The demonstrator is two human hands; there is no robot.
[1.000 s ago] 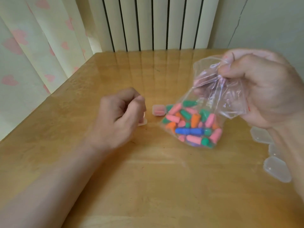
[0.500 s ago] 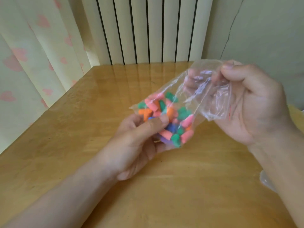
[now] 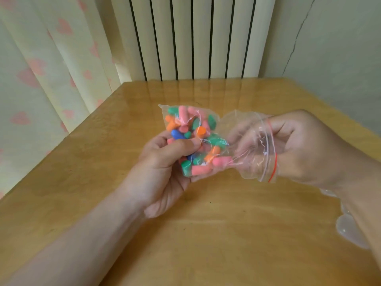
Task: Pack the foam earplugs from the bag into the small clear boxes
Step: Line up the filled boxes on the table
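The left hand (image 3: 165,162) grips the filled end of a clear plastic bag (image 3: 250,141), fingers curled behind it and the thumb pressed across its front, so part of the load is hidden under that thumb. The foam earplugs (image 3: 193,129), pink, green, orange and blue, are bunched inside the bag, which is held between the two hands above the wooden table (image 3: 226,234). The right hand (image 3: 305,149) holds the mouth end, where a thin red line runs along the zip strip. Its fingers show only as a blur through the crinkled plastic, and whether they are inside the bag or behind it cannot be told. At the right edge, small clear boxes (image 3: 344,228) lie on the table, mostly covered by the right forearm and so pale that their number is hard to make out. Behind the table stand a ribbed radiator (image 3: 193,38) and a curtain (image 3: 51,79) printed with pink hearts.
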